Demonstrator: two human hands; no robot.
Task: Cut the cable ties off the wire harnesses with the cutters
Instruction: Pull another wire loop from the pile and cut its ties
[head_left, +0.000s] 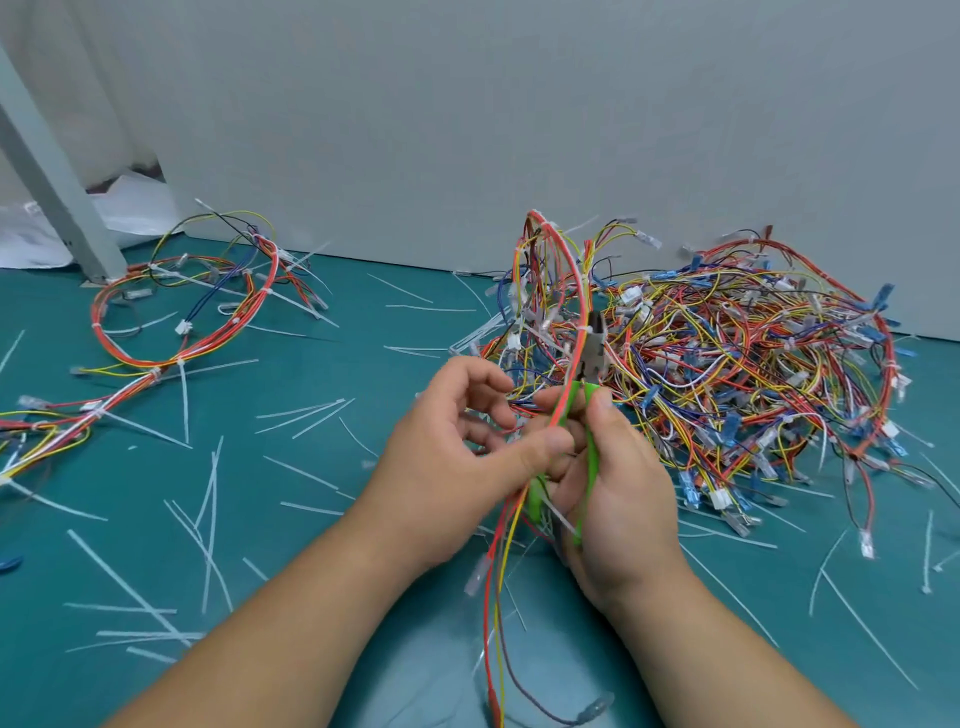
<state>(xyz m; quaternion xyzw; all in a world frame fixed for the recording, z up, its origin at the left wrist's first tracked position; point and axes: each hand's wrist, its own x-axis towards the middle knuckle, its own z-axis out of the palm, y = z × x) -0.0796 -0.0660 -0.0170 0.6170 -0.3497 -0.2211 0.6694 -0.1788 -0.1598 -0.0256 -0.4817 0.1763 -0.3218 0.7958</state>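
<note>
Over at the left of the table (130, 493), leaving a looped wire harness (156, 364) apart with its white ties on, likely waiting its turn, among cut tie tails (208, 519) lying scattered. Toward the middle, pinching a raised orange bundle (584, 296) with the left hand (447, 457), thumb and fingers curled onto it, apparently steadying it for the blades. Just beside, gripping the green-handled cutters (595, 353) in the right hand (623, 499), fingers wrapped round both handles, setting the jaws at a cable tie (587, 330) on that bundle. Farther right, keeping the big heap (753, 364) against the wall (519, 130). Finding no brand, label or legible writing.
</note>
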